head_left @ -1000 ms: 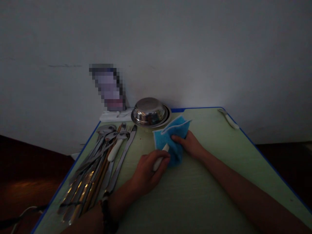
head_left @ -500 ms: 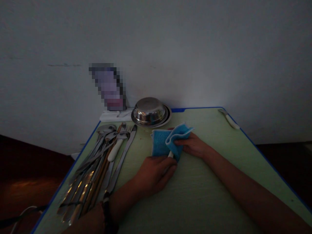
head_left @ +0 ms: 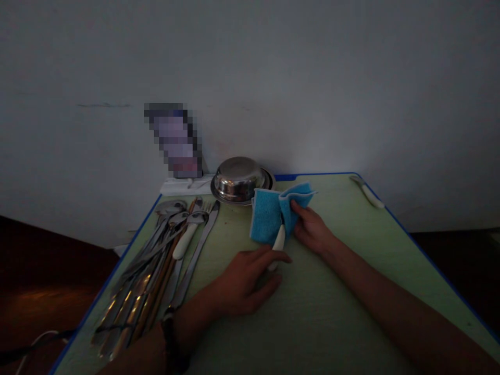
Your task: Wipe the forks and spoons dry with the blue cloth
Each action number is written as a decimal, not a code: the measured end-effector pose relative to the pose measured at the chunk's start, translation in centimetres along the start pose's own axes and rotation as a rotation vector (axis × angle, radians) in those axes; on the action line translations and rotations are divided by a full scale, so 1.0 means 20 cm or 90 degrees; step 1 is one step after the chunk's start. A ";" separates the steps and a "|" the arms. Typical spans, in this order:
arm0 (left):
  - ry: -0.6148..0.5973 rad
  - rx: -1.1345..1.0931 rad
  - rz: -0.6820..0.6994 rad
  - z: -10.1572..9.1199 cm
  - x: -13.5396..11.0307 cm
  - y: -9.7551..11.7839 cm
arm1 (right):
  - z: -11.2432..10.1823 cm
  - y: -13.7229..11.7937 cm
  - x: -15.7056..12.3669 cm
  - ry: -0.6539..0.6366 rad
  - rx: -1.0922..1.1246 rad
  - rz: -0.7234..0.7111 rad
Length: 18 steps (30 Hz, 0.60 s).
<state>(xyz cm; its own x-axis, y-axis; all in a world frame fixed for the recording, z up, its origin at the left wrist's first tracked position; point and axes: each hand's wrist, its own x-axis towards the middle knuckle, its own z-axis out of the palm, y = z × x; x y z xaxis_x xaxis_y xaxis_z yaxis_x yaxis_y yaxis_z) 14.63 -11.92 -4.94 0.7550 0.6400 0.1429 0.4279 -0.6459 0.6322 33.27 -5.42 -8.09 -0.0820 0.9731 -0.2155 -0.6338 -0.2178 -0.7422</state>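
My right hand (head_left: pixel 312 226) pinches a folded blue cloth (head_left: pixel 267 213) over the middle of the table, thumb on its near face. The cloth wraps round the upper part of a utensil with a white handle (head_left: pixel 279 238); its metal head is hidden, so its kind cannot be told. My left hand (head_left: pixel 250 281) is at the lower end of this handle, its index finger stretched across it and its thumb apart below. The left fingers look loose and spread, not wrapped round the handle.
Spoons, forks, knives and chopsticks lie in a pile (head_left: pixel 156 271) along the table's left side. Behind stands an upturned metal bowl (head_left: pixel 240 177) on another dish. A blurred phone-like panel (head_left: pixel 175 140) leans on the wall. A white-handled utensil (head_left: pixel 369 194) lies at far right.
My right hand has raised the cloth slightly and tilted it more upright. More of the white handle shows. My left fingers have loosened from round the handle and spread apart.
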 end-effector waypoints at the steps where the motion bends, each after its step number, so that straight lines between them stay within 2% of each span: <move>1: -0.017 -0.007 0.010 0.00 0.00 0.00 | 0.00 0.00 0.00 -0.004 0.001 0.003; 4: -0.036 -0.004 0.016 0.00 0.00 0.00 | 0.01 0.00 -0.02 -0.042 -0.003 0.022; 9: -0.005 0.028 0.002 0.03 0.00 -0.01 | 0.01 0.00 -0.05 -0.124 -0.082 0.094; 18: -0.019 0.028 0.008 0.01 0.01 -0.01 | 0.04 0.02 -0.05 -0.001 -0.037 0.009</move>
<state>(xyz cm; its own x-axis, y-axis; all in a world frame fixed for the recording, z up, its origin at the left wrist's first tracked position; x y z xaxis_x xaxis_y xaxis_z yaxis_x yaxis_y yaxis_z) 14.84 -11.71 -5.11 0.7747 0.6193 0.1277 0.4390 -0.6721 0.5963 32.47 -6.36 -7.75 -0.0915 0.9701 -0.2249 -0.5869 -0.2350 -0.7748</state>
